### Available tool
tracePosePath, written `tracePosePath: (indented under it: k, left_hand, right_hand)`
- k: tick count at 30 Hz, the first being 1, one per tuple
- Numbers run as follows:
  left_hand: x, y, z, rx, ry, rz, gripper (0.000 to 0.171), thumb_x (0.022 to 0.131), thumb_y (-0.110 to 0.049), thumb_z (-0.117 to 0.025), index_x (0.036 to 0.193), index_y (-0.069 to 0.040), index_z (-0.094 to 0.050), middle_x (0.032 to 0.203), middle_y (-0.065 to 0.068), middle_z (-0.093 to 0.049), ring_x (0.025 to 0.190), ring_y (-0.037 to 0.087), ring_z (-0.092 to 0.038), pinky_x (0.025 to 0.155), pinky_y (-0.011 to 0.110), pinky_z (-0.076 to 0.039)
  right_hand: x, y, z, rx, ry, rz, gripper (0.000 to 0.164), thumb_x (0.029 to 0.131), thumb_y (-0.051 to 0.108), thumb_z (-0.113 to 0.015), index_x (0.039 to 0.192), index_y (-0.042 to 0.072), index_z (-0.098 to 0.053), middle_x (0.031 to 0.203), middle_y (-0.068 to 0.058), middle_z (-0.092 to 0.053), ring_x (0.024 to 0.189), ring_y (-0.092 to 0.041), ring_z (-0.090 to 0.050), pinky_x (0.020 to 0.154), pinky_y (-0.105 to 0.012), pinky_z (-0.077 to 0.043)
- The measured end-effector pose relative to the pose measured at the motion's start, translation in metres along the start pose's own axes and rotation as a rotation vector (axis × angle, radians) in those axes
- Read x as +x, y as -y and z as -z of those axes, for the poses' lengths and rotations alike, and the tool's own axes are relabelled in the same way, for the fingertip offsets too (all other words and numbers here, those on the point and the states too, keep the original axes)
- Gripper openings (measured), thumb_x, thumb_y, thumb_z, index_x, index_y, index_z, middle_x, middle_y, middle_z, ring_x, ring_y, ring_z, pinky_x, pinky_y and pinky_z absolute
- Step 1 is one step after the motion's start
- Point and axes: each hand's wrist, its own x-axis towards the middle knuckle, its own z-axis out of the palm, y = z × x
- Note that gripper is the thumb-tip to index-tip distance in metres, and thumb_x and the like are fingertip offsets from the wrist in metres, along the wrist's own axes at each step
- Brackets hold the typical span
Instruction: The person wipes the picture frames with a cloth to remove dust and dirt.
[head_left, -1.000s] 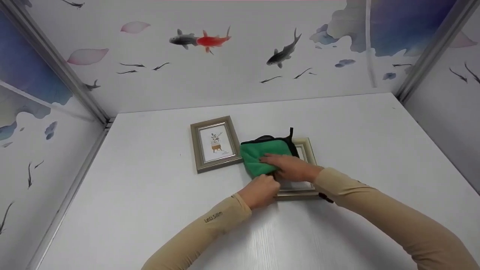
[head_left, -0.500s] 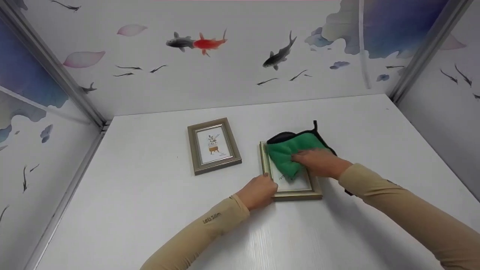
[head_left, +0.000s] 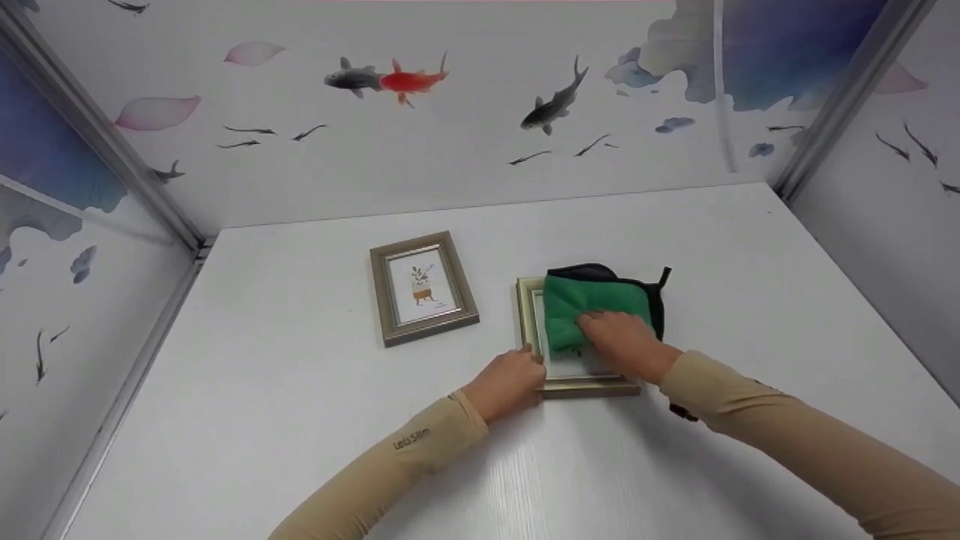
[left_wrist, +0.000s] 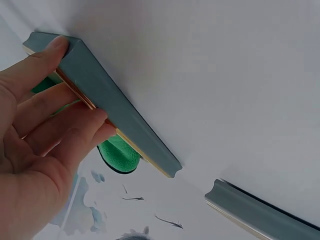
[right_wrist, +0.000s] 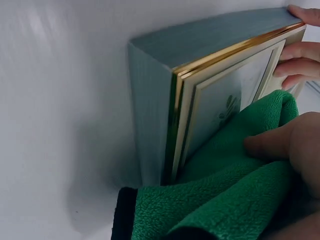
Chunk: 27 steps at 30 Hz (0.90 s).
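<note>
A gold-rimmed picture frame (head_left: 591, 388) lies on the white table. My left hand (head_left: 504, 382) holds its lower left corner, thumb on the side and fingertips along the front edge, as the left wrist view shows of the frame's grey side (left_wrist: 112, 95). Over the upper part of the glass lies a green cloth (head_left: 592, 296) with black trim and a black loop. My right hand (head_left: 630, 349) grips this cloth against the frame; its thumb presses the bunched green fabric (right_wrist: 215, 200) in the right wrist view. Most of the picture is hidden beneath.
A second picture frame (head_left: 379, 300), with a potted-plant print, lies to the left on the table (head_left: 300, 420). A back wall (head_left: 480, 169) painted with fish rises behind, and side walls with metal corner posts stand left and right.
The green cloth has swept right across the frame with my right hand, from its left side, then slid slightly back left. My left hand stays at the frame's lower left corner.
</note>
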Motion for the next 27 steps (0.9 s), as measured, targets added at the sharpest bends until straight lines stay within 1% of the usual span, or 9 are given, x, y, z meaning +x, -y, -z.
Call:
tracePosePath:
  k: [3, 5, 10, 12, 15, 18, 23, 25, 27]
  left_hand:
    - [-0.003, 0.002, -0.003, -0.017, -0.026, -0.014, 0.011, 0.088, -0.013, -0.071, 0.094, -0.006, -0.075, 0.096, 0.007, -0.069, 0.096, 0.023, -0.066, 0.079, 0.030, -0.053]
    - [-0.004, 0.002, -0.005, 0.003, -0.061, -0.035, 0.010, 0.088, -0.011, -0.070, 0.095, -0.006, -0.075, 0.097, 0.008, -0.069, 0.100, 0.025, -0.066, 0.083, 0.030, -0.052]
    - [-0.004, 0.002, -0.011, 0.091, -0.135, -0.070, 0.008, 0.088, -0.007, -0.069, 0.092, -0.006, -0.075, 0.093, 0.006, -0.069, 0.089, 0.018, -0.067, 0.090, 0.029, -0.048]
    - [-0.004, 0.001, -0.011, 0.103, -0.129, -0.064, 0.008, 0.088, -0.007, -0.068, 0.092, -0.006, -0.075, 0.091, 0.005, -0.069, 0.086, 0.016, -0.067, 0.085, 0.027, -0.050]
    - [-0.005, -0.001, -0.009, 0.103, -0.107, -0.047, 0.009, 0.089, -0.007, -0.067, 0.094, -0.006, -0.074, 0.090, 0.004, -0.069, 0.083, 0.014, -0.065, 0.076, 0.025, -0.052]
    - [-0.007, -0.003, -0.008, 0.072, -0.079, -0.028, 0.009, 0.091, -0.006, -0.065, 0.093, -0.006, -0.074, 0.085, 0.003, -0.068, 0.078, 0.012, -0.062, 0.068, 0.024, -0.051]
    - [-0.009, -0.003, -0.007, 0.036, -0.037, -0.021, 0.009, 0.091, -0.006, -0.065, 0.089, -0.007, -0.073, 0.078, 0.002, -0.066, 0.071, 0.010, -0.059, 0.063, 0.023, -0.048]
    - [-0.009, -0.003, -0.007, 0.037, -0.042, -0.018, 0.009, 0.091, -0.006, -0.065, 0.088, -0.007, -0.073, 0.079, 0.002, -0.066, 0.073, 0.011, -0.061, 0.065, 0.023, -0.049]
    - [-0.008, -0.003, -0.008, 0.035, -0.057, -0.007, 0.009, 0.091, -0.006, -0.065, 0.089, -0.007, -0.074, 0.082, 0.003, -0.068, 0.076, 0.013, -0.064, 0.069, 0.024, -0.051]
  right_hand:
    - [0.005, -0.001, 0.000, 0.010, 0.017, -0.012, 0.011, 0.089, -0.006, -0.060, 0.099, -0.003, -0.057, 0.087, -0.016, -0.062, 0.080, -0.031, -0.062, 0.064, -0.045, -0.053]
    - [0.009, -0.002, 0.000, 0.031, 0.024, -0.028, 0.010, 0.089, -0.005, -0.061, 0.098, -0.003, -0.057, 0.086, -0.016, -0.062, 0.080, -0.033, -0.062, 0.063, -0.045, -0.052]
    - [0.023, 0.002, -0.001, 0.131, 0.014, -0.081, 0.008, 0.088, -0.003, -0.061, 0.094, 0.000, -0.057, 0.081, -0.014, -0.060, 0.076, -0.033, -0.061, 0.062, -0.047, -0.051]
    - [0.030, 0.005, -0.001, 0.199, 0.021, -0.078, 0.010, 0.089, -0.003, -0.058, 0.099, 0.000, -0.058, 0.085, -0.013, -0.062, 0.080, -0.030, -0.061, 0.068, -0.047, -0.050]
    - [0.036, 0.006, 0.000, 0.301, 0.064, -0.030, 0.024, 0.091, -0.001, -0.054, 0.114, 0.000, -0.060, 0.098, -0.013, -0.065, 0.090, -0.029, -0.061, 0.080, -0.048, -0.049]
    - [0.038, 0.000, 0.001, 0.373, 0.122, 0.066, 0.037, 0.093, -0.002, -0.050, 0.129, 0.001, -0.057, 0.116, -0.015, -0.064, 0.103, -0.030, -0.059, 0.090, -0.048, -0.046]
    - [0.028, -0.019, 0.004, 0.465, 0.225, 0.243, 0.043, 0.092, -0.009, -0.048, 0.134, 0.001, -0.054, 0.131, -0.016, -0.057, 0.117, -0.031, -0.053, 0.097, -0.048, -0.042]
    - [0.022, -0.025, 0.007, 0.440, 0.264, 0.275, 0.044, 0.092, -0.011, -0.050, 0.134, 0.002, -0.055, 0.134, -0.014, -0.055, 0.123, -0.032, -0.050, 0.099, -0.048, -0.040]
    - [0.016, -0.030, 0.011, 0.358, 0.282, 0.280, 0.045, 0.091, -0.013, -0.053, 0.133, 0.003, -0.056, 0.134, -0.013, -0.055, 0.126, -0.034, -0.048, 0.101, -0.049, -0.038]
